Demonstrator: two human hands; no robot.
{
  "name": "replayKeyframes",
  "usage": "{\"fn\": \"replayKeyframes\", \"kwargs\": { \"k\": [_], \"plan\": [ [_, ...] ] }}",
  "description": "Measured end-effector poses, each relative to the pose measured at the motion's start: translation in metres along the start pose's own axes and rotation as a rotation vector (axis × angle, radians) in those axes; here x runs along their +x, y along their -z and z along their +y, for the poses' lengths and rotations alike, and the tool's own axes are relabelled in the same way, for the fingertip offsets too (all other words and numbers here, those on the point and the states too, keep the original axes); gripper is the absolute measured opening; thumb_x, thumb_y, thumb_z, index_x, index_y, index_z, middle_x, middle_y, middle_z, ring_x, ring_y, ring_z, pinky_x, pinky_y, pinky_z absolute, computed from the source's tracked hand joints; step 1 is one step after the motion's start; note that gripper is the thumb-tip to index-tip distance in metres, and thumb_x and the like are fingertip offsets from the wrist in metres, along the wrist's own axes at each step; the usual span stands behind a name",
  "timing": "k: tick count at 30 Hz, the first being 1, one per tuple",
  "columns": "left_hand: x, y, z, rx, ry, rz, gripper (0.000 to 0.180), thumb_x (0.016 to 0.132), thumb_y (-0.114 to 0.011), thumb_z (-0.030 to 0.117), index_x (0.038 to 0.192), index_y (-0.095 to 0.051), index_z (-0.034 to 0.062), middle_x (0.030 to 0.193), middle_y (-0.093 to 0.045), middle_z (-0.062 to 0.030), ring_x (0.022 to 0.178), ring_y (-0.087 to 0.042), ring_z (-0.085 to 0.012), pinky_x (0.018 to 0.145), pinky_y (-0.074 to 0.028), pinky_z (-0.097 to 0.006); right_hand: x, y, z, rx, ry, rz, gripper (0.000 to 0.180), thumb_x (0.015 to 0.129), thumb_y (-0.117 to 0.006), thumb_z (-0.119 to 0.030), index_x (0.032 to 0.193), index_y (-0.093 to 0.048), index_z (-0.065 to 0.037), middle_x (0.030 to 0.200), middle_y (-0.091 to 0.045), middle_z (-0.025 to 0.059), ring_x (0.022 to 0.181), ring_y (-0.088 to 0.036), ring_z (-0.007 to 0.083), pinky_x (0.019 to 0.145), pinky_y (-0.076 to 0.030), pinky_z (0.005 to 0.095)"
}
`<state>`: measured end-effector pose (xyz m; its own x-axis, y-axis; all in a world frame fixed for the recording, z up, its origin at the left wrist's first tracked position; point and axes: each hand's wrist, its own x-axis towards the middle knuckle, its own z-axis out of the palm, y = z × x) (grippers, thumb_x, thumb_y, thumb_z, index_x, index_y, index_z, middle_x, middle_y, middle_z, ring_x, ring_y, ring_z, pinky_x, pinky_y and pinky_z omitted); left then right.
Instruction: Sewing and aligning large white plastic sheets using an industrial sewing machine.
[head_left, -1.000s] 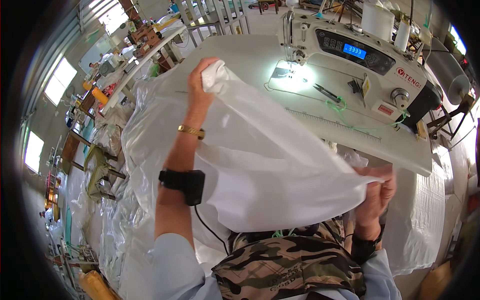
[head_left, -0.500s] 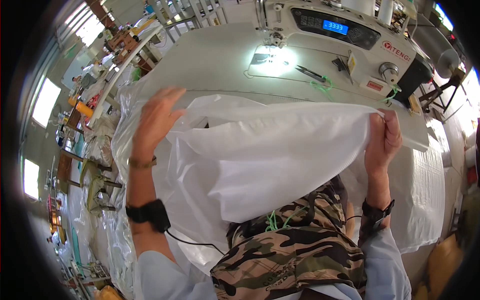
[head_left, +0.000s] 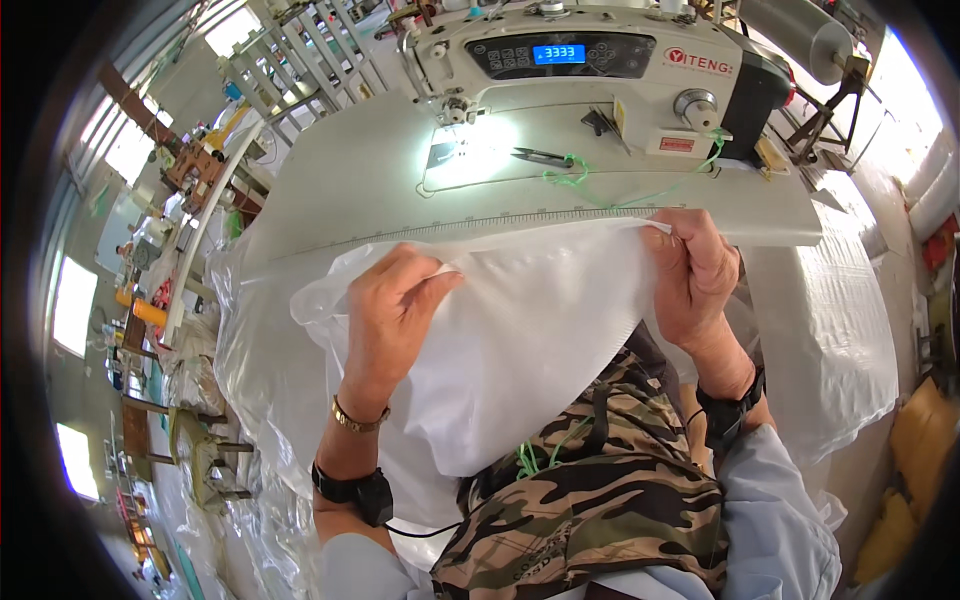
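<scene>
A white woven plastic sheet (head_left: 530,320) hangs between my two hands, over the near edge of the sewing table and down to my lap. My left hand (head_left: 395,310) pinches its upper edge on the left, thumb against fingers. Farther right, my right hand (head_left: 695,275) is closed around a corner of the same edge. Between the hands the edge runs fairly straight, just in front of the ruler strip (head_left: 500,220) on the table. Beyond it stands a white sewing machine (head_left: 590,70) with its lamp lit over the needle area.
Dark thread snips (head_left: 543,157) lie on the table beside a tangle of green string (head_left: 568,175). More white sheeting (head_left: 825,330) drapes off the right side. Clear plastic (head_left: 245,400) hangs at the left, near a cluttered bench (head_left: 195,250).
My left hand has come rightward and down, from open above the sheet to pinching its edge. My right hand has shifted left with its corner. The view has turned, moving the machine leftward.
</scene>
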<state>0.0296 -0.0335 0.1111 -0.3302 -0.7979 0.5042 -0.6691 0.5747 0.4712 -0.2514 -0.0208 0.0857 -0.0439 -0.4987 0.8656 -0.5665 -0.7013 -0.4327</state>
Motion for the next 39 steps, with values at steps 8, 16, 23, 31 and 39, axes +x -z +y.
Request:
{"fn": "replayKeyframes", "kwargs": {
  "k": [8, 16, 23, 31, 39],
  "plan": [
    [0.025, 0.003, -0.020, 0.034, -0.309, 0.058, 0.017, 0.072, -0.079, 0.003, 0.080, -0.064, 0.0009, 0.080, -0.063, -0.0050, 0.067, -0.058, -0.0156, 0.067, -0.047, -0.027, 0.000, 0.001, 0.010, 0.067, 0.112, 0.021, 0.008, 0.085, -0.064, 0.001, 0.088, -0.057, -0.001, 0.066, -0.053, 0.0085, 0.054, -0.050, 0.0239, 0.053, -0.042, 0.0297],
    [0.010, 0.059, 0.011, -0.652, 0.181, -0.150, 0.045, 0.074, -0.077, 0.000, 0.115, -0.059, -0.0018, 0.079, -0.059, 0.0022, 0.071, -0.055, -0.0037, 0.065, -0.041, -0.016, -0.005, -0.020, 0.002, 0.399, -0.205, -0.038, 0.009, 0.092, -0.061, -0.005, 0.088, -0.053, -0.002, 0.064, -0.046, 0.0059, 0.056, -0.039, 0.0108, 0.051, -0.037, 0.0265],
    [0.047, 0.026, 0.052, 0.205, -0.389, -0.040, 0.048, 0.081, -0.074, 0.018, 0.122, -0.056, 0.0005, 0.091, -0.064, -0.0121, 0.086, -0.060, -0.0278, 0.076, -0.047, -0.041, 0.008, -0.055, -0.009, 0.287, 0.025, -0.091, 0.012, 0.089, -0.062, -0.006, 0.088, -0.050, -0.003, 0.065, -0.055, 0.0128, 0.057, -0.057, 0.0324, 0.052, -0.045, 0.0385],
    [0.050, 0.028, 0.046, 0.031, -0.209, -0.220, 0.019, 0.082, -0.074, 0.011, 0.093, -0.064, -0.0011, 0.075, -0.064, -0.0067, 0.064, -0.055, -0.0121, 0.057, -0.043, -0.028, 0.027, -0.085, -0.022, 0.456, 0.169, -0.089, 0.018, 0.092, -0.060, -0.019, 0.095, -0.050, -0.005, 0.060, -0.055, 0.0110, 0.060, -0.060, 0.0324, 0.054, -0.046, 0.0410],
    [0.062, 0.065, 0.030, 0.061, -0.300, 0.160, 0.006, 0.086, -0.068, 0.004, 0.089, -0.068, -0.0004, 0.084, -0.066, -0.0025, 0.077, -0.059, -0.0095, 0.072, -0.046, -0.023, -0.002, -0.093, 0.000, 0.859, 0.010, -0.299, 0.034, 0.094, -0.057, -0.037, 0.102, -0.051, -0.004, 0.070, -0.057, 0.0151, 0.066, -0.057, 0.0362, 0.061, -0.045, 0.0434]
  ]
}}
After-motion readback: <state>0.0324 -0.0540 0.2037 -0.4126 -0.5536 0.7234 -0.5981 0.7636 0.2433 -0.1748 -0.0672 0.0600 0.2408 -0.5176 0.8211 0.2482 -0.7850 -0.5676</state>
